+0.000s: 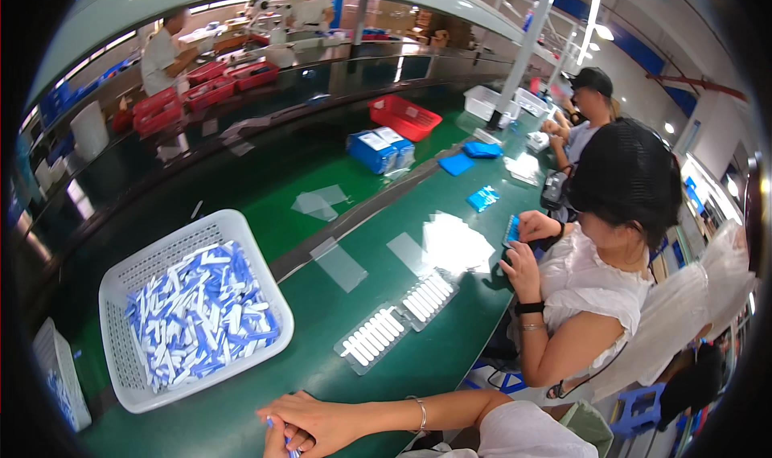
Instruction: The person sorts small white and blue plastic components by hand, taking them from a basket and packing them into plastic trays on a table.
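Overhead, lamps [603, 32]; below, green tabletop [430, 369].

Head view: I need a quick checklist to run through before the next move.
1. Supply in the large white basket: ok, heaped with blue-and-white sticks.
2. Nearer clear tray apart from the right hand: ok, visible gap.
3. White pieces lined up in that tray: ok, side by side.
4. Grip on the blue piece between right hand and left hand: cannot tell, mostly hidden.
5. Co-worker's hands away from yours: ok, farther along the bench.
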`<state>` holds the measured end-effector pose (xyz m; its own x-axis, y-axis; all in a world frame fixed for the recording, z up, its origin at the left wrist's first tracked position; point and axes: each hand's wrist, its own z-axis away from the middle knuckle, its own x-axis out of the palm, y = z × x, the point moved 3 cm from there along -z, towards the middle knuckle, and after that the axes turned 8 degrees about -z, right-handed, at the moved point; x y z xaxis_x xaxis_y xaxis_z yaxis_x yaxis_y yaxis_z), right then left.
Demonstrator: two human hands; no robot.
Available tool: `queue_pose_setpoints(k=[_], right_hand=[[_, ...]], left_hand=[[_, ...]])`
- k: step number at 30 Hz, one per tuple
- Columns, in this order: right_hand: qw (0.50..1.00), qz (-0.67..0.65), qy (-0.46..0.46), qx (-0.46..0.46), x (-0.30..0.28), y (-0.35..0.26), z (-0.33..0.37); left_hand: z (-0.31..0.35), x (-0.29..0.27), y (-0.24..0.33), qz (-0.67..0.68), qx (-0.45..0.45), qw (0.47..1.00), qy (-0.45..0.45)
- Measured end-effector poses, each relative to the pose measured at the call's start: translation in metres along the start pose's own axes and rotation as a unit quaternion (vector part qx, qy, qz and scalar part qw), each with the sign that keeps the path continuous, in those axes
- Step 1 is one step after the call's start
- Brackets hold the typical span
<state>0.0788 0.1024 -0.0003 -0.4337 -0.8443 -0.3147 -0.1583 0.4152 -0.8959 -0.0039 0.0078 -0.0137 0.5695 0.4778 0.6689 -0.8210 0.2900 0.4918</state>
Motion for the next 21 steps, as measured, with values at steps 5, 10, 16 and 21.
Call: queue_pose_setpoints(k=[5,10,16,21], right_hand=[[0.998,-0.031,-0.016,-0.06,0.011,0.005,-0.004],[0.989,-0.004,-0.004,-0.149,0.011,0.011,-0.005],[0.982,-0.019,0.008,-0.188,0.014,0.01,-0.007],[0.981,0.044,0.041,-0.184,0.0,0.008,-0.001]], left_hand=[[-0.012,-0.032,-0.011,-0.045,0.011,0.999,0.004],[-0.022,-0.039,-0.005,-0.116,0.045,0.992,0.019],[-0.021,-0.042,0.002,-0.092,0.064,0.993,-0.022],[0.01,0.047,0.016,-0.159,0.095,0.979,0.086]])
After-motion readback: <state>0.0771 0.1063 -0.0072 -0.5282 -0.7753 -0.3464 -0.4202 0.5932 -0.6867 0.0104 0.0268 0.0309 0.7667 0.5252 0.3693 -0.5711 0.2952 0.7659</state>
